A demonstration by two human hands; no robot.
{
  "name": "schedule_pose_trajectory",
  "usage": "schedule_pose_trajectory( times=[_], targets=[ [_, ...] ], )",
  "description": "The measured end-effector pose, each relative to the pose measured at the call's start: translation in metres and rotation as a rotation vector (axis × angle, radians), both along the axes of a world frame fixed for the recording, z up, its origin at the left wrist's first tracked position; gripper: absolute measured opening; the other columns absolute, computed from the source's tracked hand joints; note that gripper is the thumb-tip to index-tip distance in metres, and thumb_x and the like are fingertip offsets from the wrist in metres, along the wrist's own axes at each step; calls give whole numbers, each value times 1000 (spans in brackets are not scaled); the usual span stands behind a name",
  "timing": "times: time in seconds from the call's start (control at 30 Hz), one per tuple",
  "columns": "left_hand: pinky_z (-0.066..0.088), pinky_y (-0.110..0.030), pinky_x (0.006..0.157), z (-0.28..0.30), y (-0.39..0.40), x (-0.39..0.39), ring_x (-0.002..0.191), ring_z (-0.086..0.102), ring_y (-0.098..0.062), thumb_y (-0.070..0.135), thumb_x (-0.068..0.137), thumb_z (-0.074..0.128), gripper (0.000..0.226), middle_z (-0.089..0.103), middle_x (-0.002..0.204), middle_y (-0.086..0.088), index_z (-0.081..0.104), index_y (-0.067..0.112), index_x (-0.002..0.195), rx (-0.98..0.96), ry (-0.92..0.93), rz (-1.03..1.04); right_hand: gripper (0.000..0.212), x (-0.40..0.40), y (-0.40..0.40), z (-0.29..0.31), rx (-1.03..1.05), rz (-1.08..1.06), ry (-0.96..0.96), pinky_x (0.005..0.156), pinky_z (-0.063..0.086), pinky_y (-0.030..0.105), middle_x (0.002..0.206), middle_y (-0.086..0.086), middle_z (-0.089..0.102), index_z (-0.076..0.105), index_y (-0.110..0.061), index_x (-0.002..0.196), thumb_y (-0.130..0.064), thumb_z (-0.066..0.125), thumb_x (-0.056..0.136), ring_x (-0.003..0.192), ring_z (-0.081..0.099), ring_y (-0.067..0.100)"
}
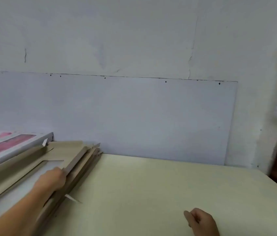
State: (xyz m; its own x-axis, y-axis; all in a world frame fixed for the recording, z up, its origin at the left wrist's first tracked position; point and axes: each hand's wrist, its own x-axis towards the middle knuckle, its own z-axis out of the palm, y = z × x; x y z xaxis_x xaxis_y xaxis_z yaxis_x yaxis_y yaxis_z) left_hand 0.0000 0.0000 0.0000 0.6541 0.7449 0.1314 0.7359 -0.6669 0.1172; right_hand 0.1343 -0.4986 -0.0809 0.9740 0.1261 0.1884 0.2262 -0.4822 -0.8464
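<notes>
Wooden frame strip point(77, 159) within fingers point(61, 172) of left hand point(51, 180)

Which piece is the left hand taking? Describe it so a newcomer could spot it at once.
On the pale table, against the wall at the left, lies a pile of beige wooden strips. The top strip is the one the left hand grips; it lies uppermost, over the darker strips beside it.

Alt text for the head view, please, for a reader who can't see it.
A person's left hand grips the top frame of a stack of beige wooden frames at the left of a pale yellow table. The right hand is loosely curled at lower right, holding nothing. A white frame with a pink picture lies beyond the stack.
</notes>
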Motion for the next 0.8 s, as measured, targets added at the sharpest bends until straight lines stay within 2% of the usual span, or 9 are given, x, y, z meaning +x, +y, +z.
schedule_pose_trajectory(
  times=[0.03,0.17,0.23,0.3,0.37,0.43,0.53,0.7,0.8],
  targets=[
    [47,-33,92,-4,2,-4,110,60,-25,29,101,31,39,61,126,-9,54,11,126,5,74,-9,37,3,-1,-4,29,4,1,58,38,28,53,18,56,53,0,57,-9,76,84,49,42,15],
    [45,-27,72,-4,18,-10,86,61,-16,33,100,37,28,65,101,0,60,18,100,-50,110,0,41,2,-2,-2,69,9,32,55,39,23,51,11,61,48,-6,53,-7,74,86,45,45,10],
    [42,-25,76,7,27,-10,94,60,-17,39,104,36,34,63,105,0,61,16,102,-94,103,10,40,4,-3,-5,82,2,34,56,40,23,51,9,61,50,-6,54,-8,73,86,45,45,10],
    [41,-26,89,20,37,-15,112,58,-22,38,105,37,34,59,113,-5,58,11,107,-167,61,58,37,4,-4,-8,70,2,35,58,40,27,51,7,62,53,-2,56,-10,73,87,45,44,9],
    [42,-30,91,30,47,-19,112,57,-28,33,104,44,37,60,120,-14,60,1,114,-208,6,81,35,3,-5,-10,61,5,29,58,40,28,52,7,62,56,0,59,-11,73,88,45,44,7],
    [44,-35,82,39,52,-26,98,59,-31,30,102,48,36,64,116,-19,62,-2,112,-138,-86,73,36,4,-5,-10,58,28,13,57,40,27,54,7,62,57,-3,57,-12,72,89,45,44,4],
    [45,-37,71,57,48,-29,83,54,-29,29,103,41,36,66,110,-20,61,5,120,58,-205,58,38,2,-7,-9,48,40,3,52,38,22,53,5,61,57,-5,56,-13,72,89,45,43,4],
    [52,-44,66,87,21,-29,72,60,-38,22,97,47,23,61,82,-21,60,5,92,254,-268,79,32,0,-9,-11,32,40,41,61,48,32,63,10,65,62,0,66,-18,69,92,51,53,9],
    [54,-43,60,94,7,-31,61,58,-36,28,97,50,25,57,70,-17,51,8,81,333,-299,24,30,-1,-8,-8,19,33,54,65,52,35,69,14,68,65,2,75,-22,67,93,55,59,10]
  ],
)
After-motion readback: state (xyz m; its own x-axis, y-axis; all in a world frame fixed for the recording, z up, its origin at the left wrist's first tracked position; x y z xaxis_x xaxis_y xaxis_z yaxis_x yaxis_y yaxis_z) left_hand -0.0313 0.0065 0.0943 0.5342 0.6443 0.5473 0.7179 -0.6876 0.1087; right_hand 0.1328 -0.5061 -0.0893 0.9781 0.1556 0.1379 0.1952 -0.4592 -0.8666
